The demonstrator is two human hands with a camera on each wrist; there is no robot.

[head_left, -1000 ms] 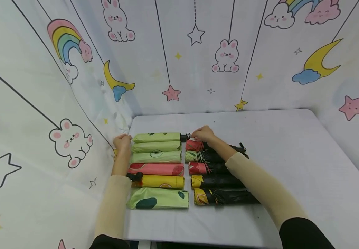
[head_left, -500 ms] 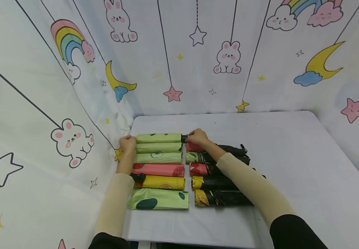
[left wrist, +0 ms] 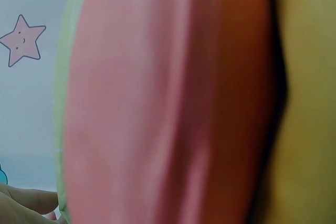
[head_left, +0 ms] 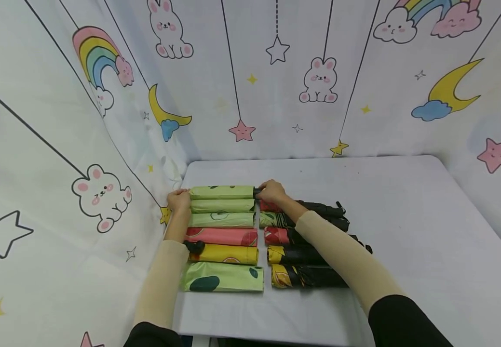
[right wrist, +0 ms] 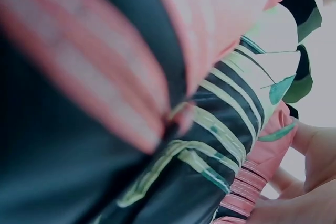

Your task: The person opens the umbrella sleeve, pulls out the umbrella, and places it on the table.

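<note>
Folded umbrellas lie in two columns on the white table. At the far end of the left column is a light green umbrella (head_left: 222,192) with a short black handle at its right. My left hand (head_left: 179,200) pinches its left end, while my right hand (head_left: 273,191) has its fingers curled on the black handle, mostly hiding it. In the left wrist view, the fingertips (left wrist: 34,200) touch a green fabric edge beyond a blurred pink umbrella (left wrist: 131,98). The right wrist view shows my right fingers beyond a green-striped black umbrella (right wrist: 226,114).
Nearer in the left column are two green umbrellas, a pink one (head_left: 222,236), a yellow one (head_left: 230,254) and a larger green one (head_left: 224,277). Several black-bodied umbrellas with coloured ends, including a yellow-ended one (head_left: 306,275), form the right column. A printed curtain (head_left: 250,96) borders the white table (head_left: 406,231).
My left hand has shifted slightly right against the green umbrella's end. The right hand has moved left over the black handle, covering more of it. The other umbrellas stay in place.
</note>
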